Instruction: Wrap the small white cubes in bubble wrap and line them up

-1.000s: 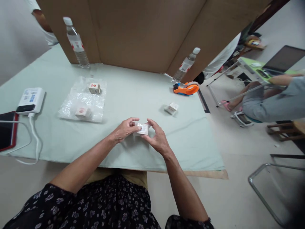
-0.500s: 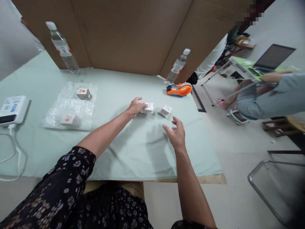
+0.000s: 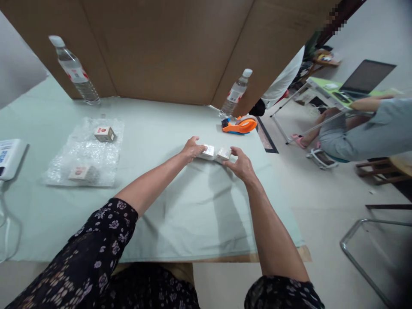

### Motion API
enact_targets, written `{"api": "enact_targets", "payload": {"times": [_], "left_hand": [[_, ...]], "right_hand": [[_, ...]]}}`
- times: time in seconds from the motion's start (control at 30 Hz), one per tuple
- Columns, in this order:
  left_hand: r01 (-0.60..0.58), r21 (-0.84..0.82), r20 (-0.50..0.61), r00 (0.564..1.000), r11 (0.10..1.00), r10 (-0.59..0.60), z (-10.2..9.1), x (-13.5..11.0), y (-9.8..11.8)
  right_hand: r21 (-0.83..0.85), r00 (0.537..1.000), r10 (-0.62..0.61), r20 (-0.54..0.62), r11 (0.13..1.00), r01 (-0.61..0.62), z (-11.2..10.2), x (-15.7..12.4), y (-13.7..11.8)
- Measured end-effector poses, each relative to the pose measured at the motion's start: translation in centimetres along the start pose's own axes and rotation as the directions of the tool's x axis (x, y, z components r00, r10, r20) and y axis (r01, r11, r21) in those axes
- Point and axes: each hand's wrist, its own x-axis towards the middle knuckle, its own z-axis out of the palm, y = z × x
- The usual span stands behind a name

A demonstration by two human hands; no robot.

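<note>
Two small pale boxes rest side by side on the green tablecloth (image 3: 154, 128), in front of my chest. My left hand (image 3: 192, 150) grips the left small box (image 3: 208, 152) from its left side. With thumb and fingers, my right hand (image 3: 240, 163) holds the right small box (image 3: 223, 154) at its right side. The boxes are close together, at slightly different angles. Over to the left, a small printed box (image 3: 104, 134) sits on a sheet of bubble wrap (image 3: 96, 159). Another small box (image 3: 80, 173) looks covered by the wrap near its front edge.
An orange tape dispenser (image 3: 240, 125) stands beyond my right hand. Two water bottles, left (image 3: 77, 76) and right (image 3: 236, 94), stand against a tall cardboard panel (image 3: 167, 51). A white device (image 3: 11, 158) with a cable lies far left. A seated person (image 3: 370, 128) is at a laptop table.
My right hand has moved forward and left and closed on the right box. My left hand has kept hold of the left box. The whole view has shifted slightly.
</note>
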Motion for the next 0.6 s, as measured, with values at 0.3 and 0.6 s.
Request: {"api": "enact_targets", "payload": {"times": [0.3,0.6], "left_hand": [[-0.046,0.114,-0.036,0.998,0.992,0.050,2.3,-0.3,-0.2],[-0.121,0.185,-0.070,0.988,0.975,0.136,0.3,-4.9,-0.3]], "right_hand": [[0.033,0.997,-0.079,0.021,0.996,0.078,-1.1,0.6,1.4],[0.050,0.981,-0.064,-0.184,0.996,0.074,-2.5,-3.1,-2.8]]}}
